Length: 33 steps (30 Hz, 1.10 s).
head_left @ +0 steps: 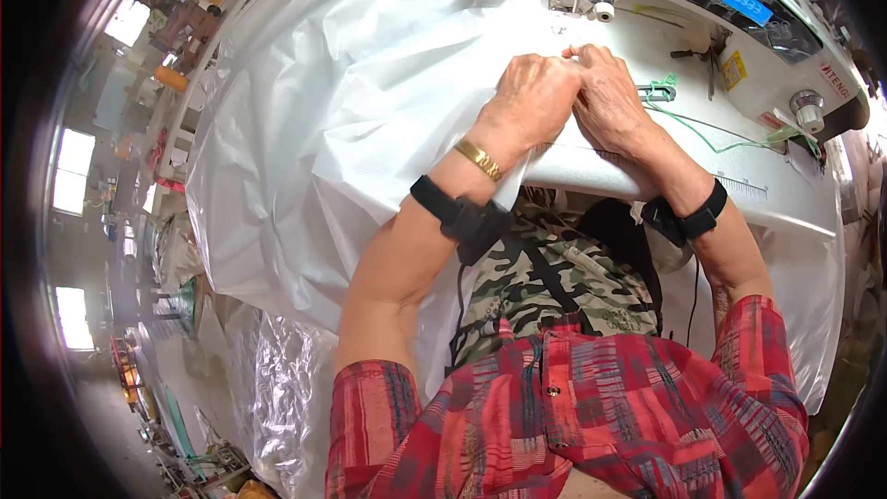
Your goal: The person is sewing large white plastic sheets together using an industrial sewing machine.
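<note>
A big sheet of thin white plastic-like material (305, 120) spreads in loose folds over the left of the sewing table and hangs off its front. Just in front of the sewing machine (785, 83), my left hand (536, 97) is closed at the sheet's right edge. Touching it, my right hand (612, 97) is closed too, its fingertips pinched against the same edge. The fingers hide most of the gripped part. Slightly beyond the hands is the machine's needle area (559, 23), with a round knob (602, 9) above it.
Black-handled thread snips (658, 92) tied with green thread lie right of my right hand. The machine's control panel (739, 0) is lit blue. A printed ruler (739, 187) runs along the table's front edge. Crinkled clear plastic (282, 397) hangs at lower left.
</note>
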Tool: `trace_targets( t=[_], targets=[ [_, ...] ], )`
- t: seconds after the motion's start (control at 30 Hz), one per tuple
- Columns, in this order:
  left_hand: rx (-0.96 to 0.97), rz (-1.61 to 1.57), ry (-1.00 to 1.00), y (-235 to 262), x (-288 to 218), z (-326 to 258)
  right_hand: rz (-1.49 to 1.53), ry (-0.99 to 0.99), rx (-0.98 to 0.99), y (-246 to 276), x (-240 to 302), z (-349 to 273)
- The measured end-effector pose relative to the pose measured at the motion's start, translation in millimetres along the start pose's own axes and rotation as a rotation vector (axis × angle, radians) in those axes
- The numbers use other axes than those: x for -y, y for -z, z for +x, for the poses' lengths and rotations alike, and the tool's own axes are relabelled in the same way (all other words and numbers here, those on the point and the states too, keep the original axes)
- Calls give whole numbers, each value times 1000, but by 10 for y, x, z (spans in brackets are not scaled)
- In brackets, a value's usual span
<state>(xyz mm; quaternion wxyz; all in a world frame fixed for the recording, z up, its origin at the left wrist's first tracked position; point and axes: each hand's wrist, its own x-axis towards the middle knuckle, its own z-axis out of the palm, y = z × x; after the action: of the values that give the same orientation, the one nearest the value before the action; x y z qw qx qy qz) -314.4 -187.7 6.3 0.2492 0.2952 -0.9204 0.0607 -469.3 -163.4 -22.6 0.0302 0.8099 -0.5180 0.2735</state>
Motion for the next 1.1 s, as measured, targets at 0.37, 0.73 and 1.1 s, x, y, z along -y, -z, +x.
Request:
trace_targets(
  t=[0.37,0.73,1.1],
  targets=[
    [51,-14,230,-65,-226,-371,82,-25,-152,-151,-129,-36],
    [77,-69,281,-104,-53,-175,23,-147,79,-29,23,14],
    [87,-47,297,-287,251,136,29,-169,15,-95,0,16]
  ],
)
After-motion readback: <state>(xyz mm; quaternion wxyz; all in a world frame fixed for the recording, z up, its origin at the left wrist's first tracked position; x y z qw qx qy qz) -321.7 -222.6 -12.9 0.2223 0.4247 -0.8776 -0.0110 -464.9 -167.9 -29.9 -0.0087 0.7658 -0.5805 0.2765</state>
